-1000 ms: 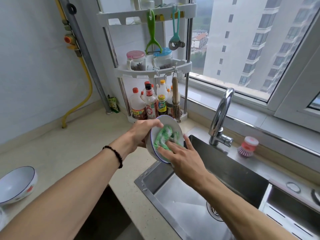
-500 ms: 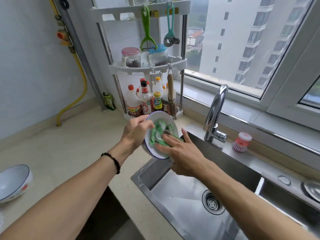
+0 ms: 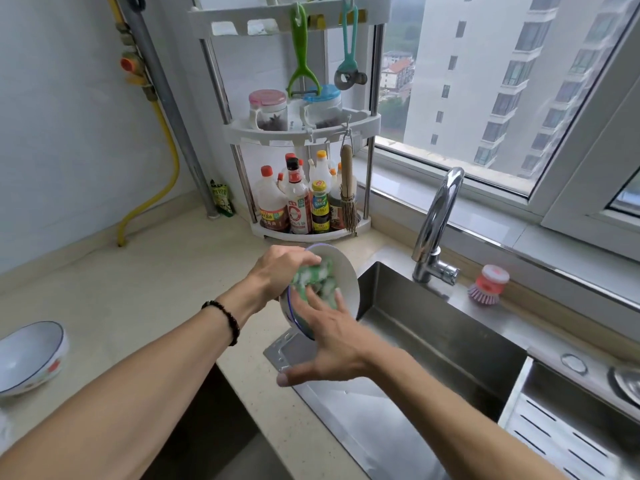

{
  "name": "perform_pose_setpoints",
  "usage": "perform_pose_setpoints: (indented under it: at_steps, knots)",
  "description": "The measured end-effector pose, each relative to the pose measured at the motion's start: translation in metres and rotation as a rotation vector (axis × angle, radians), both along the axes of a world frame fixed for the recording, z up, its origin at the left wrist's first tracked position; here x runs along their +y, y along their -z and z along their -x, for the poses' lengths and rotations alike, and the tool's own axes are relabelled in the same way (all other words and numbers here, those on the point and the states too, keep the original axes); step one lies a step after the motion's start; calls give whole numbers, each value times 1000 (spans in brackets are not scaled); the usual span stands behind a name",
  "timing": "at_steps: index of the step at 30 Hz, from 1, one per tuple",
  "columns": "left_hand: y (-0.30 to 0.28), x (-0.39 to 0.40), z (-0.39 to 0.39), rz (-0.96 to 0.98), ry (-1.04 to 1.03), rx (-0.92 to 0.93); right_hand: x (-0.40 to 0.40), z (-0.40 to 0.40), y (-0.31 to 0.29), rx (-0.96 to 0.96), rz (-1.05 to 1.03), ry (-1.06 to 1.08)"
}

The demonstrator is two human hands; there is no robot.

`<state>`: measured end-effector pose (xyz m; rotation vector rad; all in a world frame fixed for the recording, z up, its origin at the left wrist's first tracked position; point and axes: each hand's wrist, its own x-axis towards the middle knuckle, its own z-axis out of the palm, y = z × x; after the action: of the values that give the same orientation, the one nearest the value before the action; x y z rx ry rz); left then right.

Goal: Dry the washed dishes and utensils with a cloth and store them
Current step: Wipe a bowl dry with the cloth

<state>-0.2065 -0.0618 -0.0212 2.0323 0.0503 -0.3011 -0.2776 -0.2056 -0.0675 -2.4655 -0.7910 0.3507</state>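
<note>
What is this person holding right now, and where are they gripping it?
The left hand grips a white bowl by its upper rim. The right hand presses a green cloth into the bowl with straight fingers.

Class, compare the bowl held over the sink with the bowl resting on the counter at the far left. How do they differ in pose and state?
The held bowl is tipped on edge above the sink; the counter bowl sits on its base, slightly tilted. The held bowl is gripped by the left hand while the right hand presses a green cloth into it; the counter bowl is untouched, with nothing in it. Both are white with a blue rim line.
</note>
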Motion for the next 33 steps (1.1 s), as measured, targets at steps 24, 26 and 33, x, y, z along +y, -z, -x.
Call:
perform_pose_setpoints:
  at_steps: [24, 26, 33]
  knots:
    - [-2, 2, -6, -104, -9, 62, -39, 5, 6, -139, 75, -70]
    - [-2, 1, -4, -96, 28, 130, -47, -4, 13, -267, 249, -81]
    - [10, -19, -4, -28, -114, -54, -26, -6, 9, -45, 66, 42]
